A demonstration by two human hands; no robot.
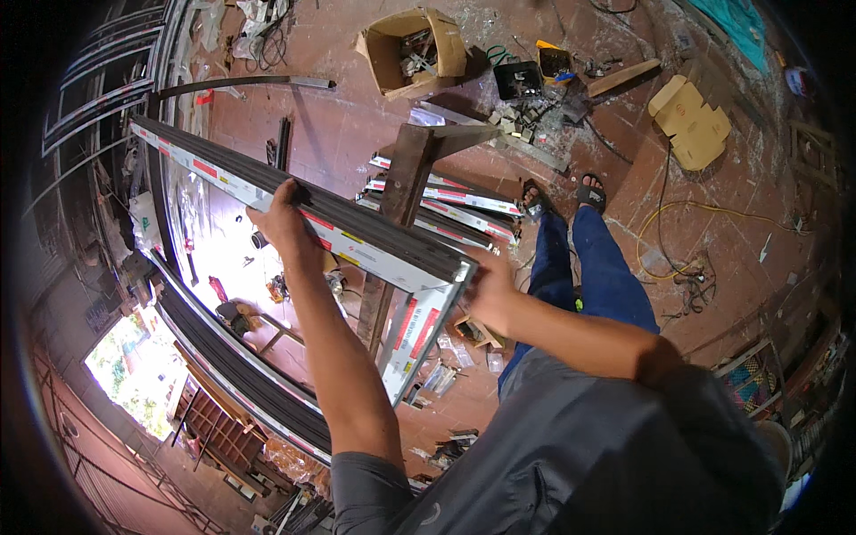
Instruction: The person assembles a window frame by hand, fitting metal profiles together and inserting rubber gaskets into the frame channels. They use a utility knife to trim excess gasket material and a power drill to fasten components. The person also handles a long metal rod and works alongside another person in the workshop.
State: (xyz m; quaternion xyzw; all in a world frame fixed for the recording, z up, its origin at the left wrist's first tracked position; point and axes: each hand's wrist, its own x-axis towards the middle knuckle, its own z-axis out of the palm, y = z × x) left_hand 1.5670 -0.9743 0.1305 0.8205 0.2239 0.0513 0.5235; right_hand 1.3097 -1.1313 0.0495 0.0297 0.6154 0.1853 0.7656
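A long dark aluminium frame with white and red protective film runs across the middle, rising to the far left. My left hand is closed over its long bar, fingers wrapped round the top edge. At the near right end a shorter film-covered bar meets the long one at a corner. My right hand is closed at this corner, its fingertips partly hidden behind the metal. Beneath the frame stands a dark wooden trestle. Several more film-covered profiles lie beyond it, near my feet.
An open cardboard box of scraps stands at the back. Close by are a black bin, a yellow container and loose metal pieces. Long dark profiles lie at the lower left. A yellow cable curls on the right.
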